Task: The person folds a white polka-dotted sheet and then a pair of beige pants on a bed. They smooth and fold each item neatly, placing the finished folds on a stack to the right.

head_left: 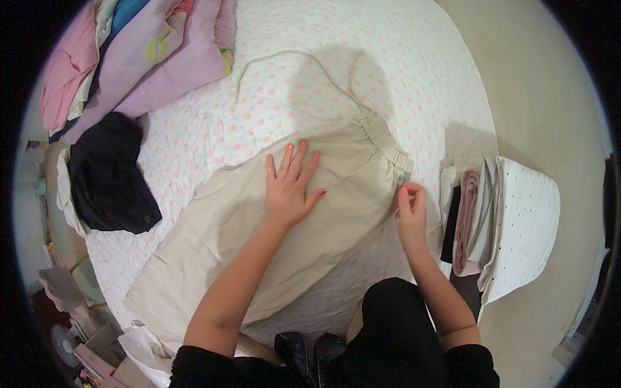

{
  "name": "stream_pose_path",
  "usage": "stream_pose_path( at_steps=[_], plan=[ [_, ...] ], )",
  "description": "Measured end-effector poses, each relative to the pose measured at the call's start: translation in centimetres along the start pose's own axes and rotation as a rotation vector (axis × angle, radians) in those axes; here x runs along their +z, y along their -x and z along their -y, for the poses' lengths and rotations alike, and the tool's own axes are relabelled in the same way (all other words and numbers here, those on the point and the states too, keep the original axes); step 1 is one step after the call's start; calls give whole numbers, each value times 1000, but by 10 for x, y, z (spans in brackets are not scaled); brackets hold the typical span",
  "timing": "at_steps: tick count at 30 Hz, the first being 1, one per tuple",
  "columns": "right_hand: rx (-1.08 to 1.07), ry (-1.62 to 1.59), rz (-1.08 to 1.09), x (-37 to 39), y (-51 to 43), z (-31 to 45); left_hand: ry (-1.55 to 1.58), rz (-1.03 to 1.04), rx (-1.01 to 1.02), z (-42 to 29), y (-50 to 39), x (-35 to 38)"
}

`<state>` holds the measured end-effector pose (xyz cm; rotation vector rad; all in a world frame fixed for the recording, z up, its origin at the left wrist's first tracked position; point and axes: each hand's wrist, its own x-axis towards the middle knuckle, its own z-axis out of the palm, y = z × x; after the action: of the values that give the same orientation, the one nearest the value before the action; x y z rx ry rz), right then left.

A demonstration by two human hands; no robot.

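Note:
A beige garment with a gathered elastic waistband [385,140] lies spread slantwise on the bed, its waist at the upper right and its wide end at the lower left. Whether it is trousers or a skirt, I cannot tell. A thin drawstring [310,56] trails from the waistband in two loose ends. My left hand [290,189] rests palm down on the garment's upper middle, fingers spread. At the side edge just below the waistband is my right hand [412,203], its fingers curled and thumb close to them. Whether cloth is pinched there is hidden.
A patterned white quilted sheet [194,126] covers the bed. Folded clothes [468,213] stand at the right edge, beside a dotted white folded cloth [526,223]. A black garment [109,179] lies left, below a lilac quilt [179,72]. Boxes [97,354] sit at lower left.

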<state>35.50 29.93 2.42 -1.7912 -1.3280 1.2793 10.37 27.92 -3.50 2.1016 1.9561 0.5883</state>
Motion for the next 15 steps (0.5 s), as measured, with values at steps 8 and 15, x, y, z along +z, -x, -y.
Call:
stream_pose_path(
  at_steps=[8, 15],
  plan=[
    [-900, 993, 246, 83, -21, 8, -209, -30, -27, 3, -17, 13],
    [-770, 1040, 35, 49, -30, -25, -270, 48, -114, 77, 42, -31]
  ],
)
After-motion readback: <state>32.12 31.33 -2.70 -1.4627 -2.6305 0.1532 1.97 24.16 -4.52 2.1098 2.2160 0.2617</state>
